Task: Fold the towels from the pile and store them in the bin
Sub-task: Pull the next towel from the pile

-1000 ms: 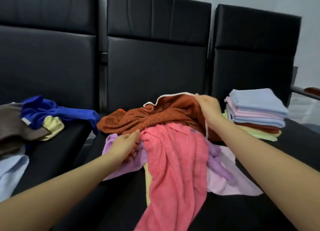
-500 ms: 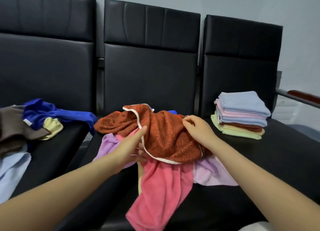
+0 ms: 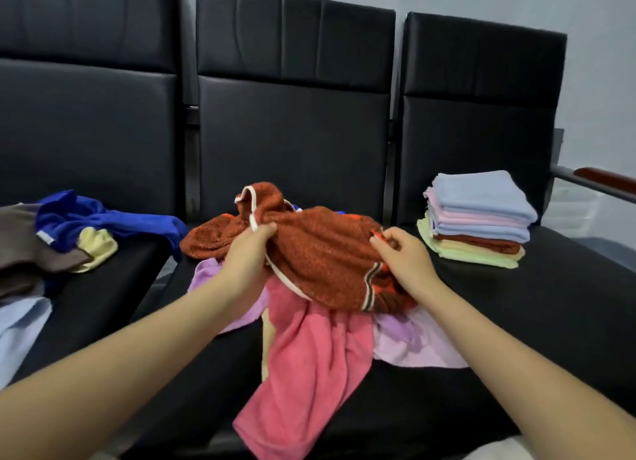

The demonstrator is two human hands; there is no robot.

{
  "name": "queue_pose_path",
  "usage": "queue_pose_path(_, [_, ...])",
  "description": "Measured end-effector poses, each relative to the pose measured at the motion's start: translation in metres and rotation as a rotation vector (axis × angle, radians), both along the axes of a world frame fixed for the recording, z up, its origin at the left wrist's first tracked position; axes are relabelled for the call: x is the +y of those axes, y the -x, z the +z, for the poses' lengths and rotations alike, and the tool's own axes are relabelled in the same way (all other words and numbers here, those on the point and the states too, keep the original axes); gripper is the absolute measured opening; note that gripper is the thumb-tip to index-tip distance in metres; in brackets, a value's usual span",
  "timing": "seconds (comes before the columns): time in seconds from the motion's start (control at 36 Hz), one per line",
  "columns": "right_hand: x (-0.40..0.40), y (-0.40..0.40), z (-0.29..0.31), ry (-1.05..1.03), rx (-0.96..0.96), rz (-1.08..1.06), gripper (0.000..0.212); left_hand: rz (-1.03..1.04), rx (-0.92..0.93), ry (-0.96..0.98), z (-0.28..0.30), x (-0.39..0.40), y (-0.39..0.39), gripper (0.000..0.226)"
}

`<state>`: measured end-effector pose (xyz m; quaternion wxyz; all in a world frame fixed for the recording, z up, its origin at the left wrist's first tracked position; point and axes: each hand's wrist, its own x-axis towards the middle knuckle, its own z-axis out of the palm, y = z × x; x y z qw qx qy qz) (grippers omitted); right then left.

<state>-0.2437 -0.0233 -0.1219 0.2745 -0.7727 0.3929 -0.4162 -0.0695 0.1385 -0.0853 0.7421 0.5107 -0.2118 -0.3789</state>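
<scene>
- Head view: the left hand (image 3: pixel 248 253) is closed in a fist around a bunched fold of the rust-orange towel (image 3: pixel 320 266), gripping it right where the white hem (image 3: pixel 253 215) loops up and over.
- The right hand (image 3: pixel 401 253) pinches the opposite side of the same towel between thumb and curled fingers, beside a striped band (image 3: pixel 371 284) of the cloth.
- Both bare forearms reach in from the near edge of the bench, and the towel is stretched loosely between the hands, its middle sagging onto the pile below.
- That pile sits on the middle seat (image 3: pixel 395 408): a pink towel (image 3: pixel 309 363) spills from under the orange one toward the front edge of the seat and hangs over it.
- A lilac towel (image 3: pixel 409 342) lies flat beneath, showing on both sides of the pink one, and a pale yellow strip (image 3: pixel 265 342) peeks out along the pink towel's left edge.
- On the right seat, near its back corner, stands a neat stack of folded towels (image 3: pixel 478 218): light blue on top, then pinks, a rust one, and pale green and yellow at the bottom.
- The stack is well apart from the right hand.
- On the left seat lies a loose heap: a bright blue cloth (image 3: pixel 86 218), a small yellow one (image 3: pixel 98 248), a brown one (image 3: pixel 24 249), and a pale blue one (image 3: pixel 20 328) at the front edge.
- Black padded seat backs (image 3: pixel 292 132) rise behind everything; a wooden armrest (image 3: pixel 605 179) juts out at the far right.
- I can't spot any bin from here.
</scene>
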Motion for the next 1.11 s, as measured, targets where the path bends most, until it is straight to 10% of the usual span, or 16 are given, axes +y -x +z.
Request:
queue_pose_path(0.28, [0.076, -0.008, 0.065, -0.076, -0.071, 0.318, 0.052, 0.009, 0.079, 0.079, 0.048, 0.035, -0.04, 0.023])
queue_pose_path(0.44, [0.123, -0.026, 0.052, -0.239, 0.414, 0.607, 0.034, 0.117, -0.249, -0.156, 0.055, 0.057, -0.073, 0.016])
queue_pose_path(0.64, [0.071, -0.035, 0.021, 0.007, 0.08, 0.152, 0.01, 0.016, -0.391, -0.558, -0.013, 0.079, -0.108, 0.022])
queue_pose_path(0.75, [0.053, -0.04, 0.02, 0.024, 0.213, 0.036, 0.044, -0.03, -0.414, -0.663, -0.035, 0.085, -0.114, 0.016])
queue_pose_path(0.89, [0.048, -0.052, 0.02, 0.074, 0.285, 0.121, 0.029, -0.01, -0.475, -0.709, -0.048, 0.084, -0.112, 0.033])
queue_pose_path(1.11, [0.066, -0.044, 0.036, -0.314, -0.353, 0.341, 0.021, 0.093, -0.294, -0.39, -0.036, 0.076, -0.108, 0.027])
